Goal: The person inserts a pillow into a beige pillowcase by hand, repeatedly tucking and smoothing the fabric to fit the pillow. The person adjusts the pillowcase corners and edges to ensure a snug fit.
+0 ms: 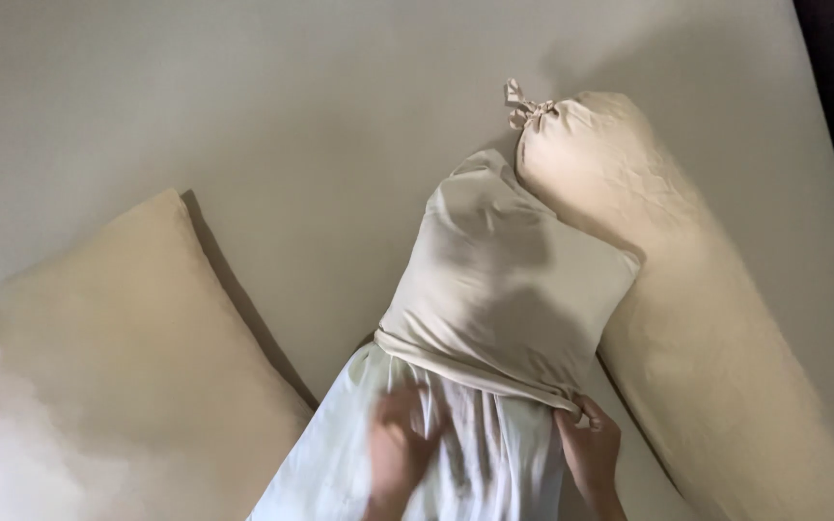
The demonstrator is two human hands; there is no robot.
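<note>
Open pale sheet of the bed (272, 106) lies beyond; a cream square pillow (118, 357) sits left, a long cream bolster with knotted end (668, 289) right. The right hand (591, 449) pinches the cream pillowcase (504, 280) hem. The left hand (398, 453), blurred, fingers spread, presses the white inner pillow (475, 453) between both hands.

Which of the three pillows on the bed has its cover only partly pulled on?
The middle pillow, between the two hands. Its cream cover reaches only partway, leaving white pillow bare below. The left pillow and the long bolster are fully covered.
</note>
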